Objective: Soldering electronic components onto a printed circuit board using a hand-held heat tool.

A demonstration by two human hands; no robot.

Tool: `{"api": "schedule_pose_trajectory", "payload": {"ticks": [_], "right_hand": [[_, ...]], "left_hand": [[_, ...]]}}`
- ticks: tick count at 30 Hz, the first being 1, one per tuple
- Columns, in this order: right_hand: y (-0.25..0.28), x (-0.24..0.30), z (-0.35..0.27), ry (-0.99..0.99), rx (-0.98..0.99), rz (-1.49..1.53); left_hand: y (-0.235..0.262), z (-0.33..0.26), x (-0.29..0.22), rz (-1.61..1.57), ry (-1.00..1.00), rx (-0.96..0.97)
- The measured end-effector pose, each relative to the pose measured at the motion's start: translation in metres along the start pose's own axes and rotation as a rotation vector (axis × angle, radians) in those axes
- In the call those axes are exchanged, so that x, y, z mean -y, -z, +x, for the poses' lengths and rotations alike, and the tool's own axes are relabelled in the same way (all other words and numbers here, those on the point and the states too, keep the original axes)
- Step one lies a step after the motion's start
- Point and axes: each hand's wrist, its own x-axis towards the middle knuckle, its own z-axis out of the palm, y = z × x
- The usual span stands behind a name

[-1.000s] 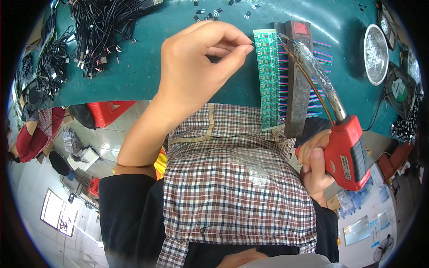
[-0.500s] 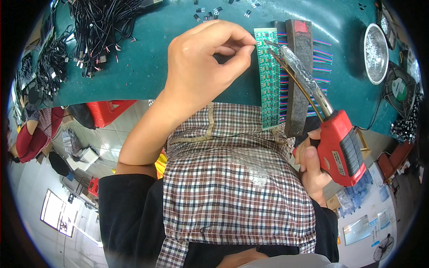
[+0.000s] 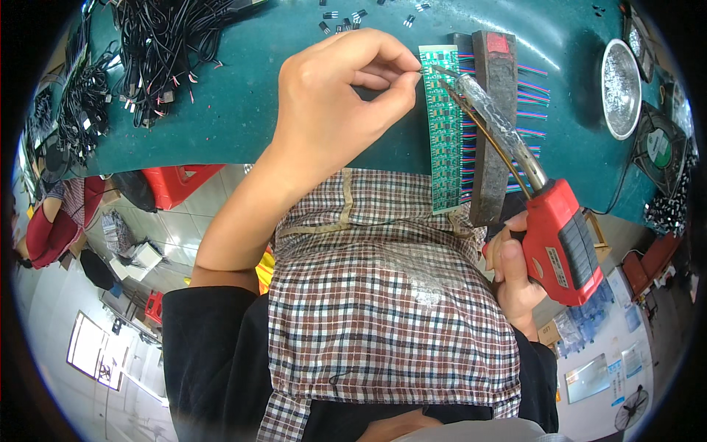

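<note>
A long green circuit board (image 3: 445, 140) lies at the table's front edge, with rows of small parts on it. Thin coloured wires (image 3: 532, 99) run from its right side under a dark, worn bar (image 3: 492, 132). My left hand (image 3: 346, 99) is closed in a pinch at the board's upper left edge; whatever sits between thumb and forefinger is too small to name. My right hand (image 3: 513, 276) grips a red soldering gun (image 3: 561, 239). Its tip meets the board near the top, close to my left fingertips, and a thin brass-coloured feed tube runs beside the barrel.
Bundles of black cables (image 3: 158, 51) fill the table's far left. Several small black three-legged components (image 3: 359, 15) lie scattered at the back. To the right stand a silver metal bowl (image 3: 620, 88) and a black fan (image 3: 658, 147). A red stool (image 3: 177, 184) is below the table's left side.
The soldering gun has shifted slightly left, bringing its tip nearer to my left fingertips. My left hand keeps its pinch almost in place.
</note>
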Motion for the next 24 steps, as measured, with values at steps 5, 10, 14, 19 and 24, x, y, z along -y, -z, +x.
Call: {"api": "schedule_pose_trajectory", "payload": {"ticks": [5, 10, 14, 19, 24], "right_hand": [[-0.0036, 0.0062, 0.0028, -0.040, -0.010, 0.051], [-0.0028, 0.0051, 0.0034, -0.023, 0.021, 0.067], [-0.0053, 0.0069, 0.0037, -0.058, -0.011, 0.084], [-0.0039, 0.0055, 0.0040, -0.076, 0.004, 0.072], [-0.0064, 0.0080, 0.0050, -0.051, -0.033, 0.123]], "left_hand": [[0.0006, 0.0013, 0.0021, -0.001, 0.001, 0.014], [0.0011, 0.0033, 0.0001, 0.019, -0.013, 0.026], [0.0023, 0.0027, 0.0001, 0.015, -0.014, 0.025], [0.0015, 0.0027, -0.0005, 0.021, -0.005, 0.026], [0.0013, 0.0036, -0.0018, 0.037, 0.007, 0.037]]}}
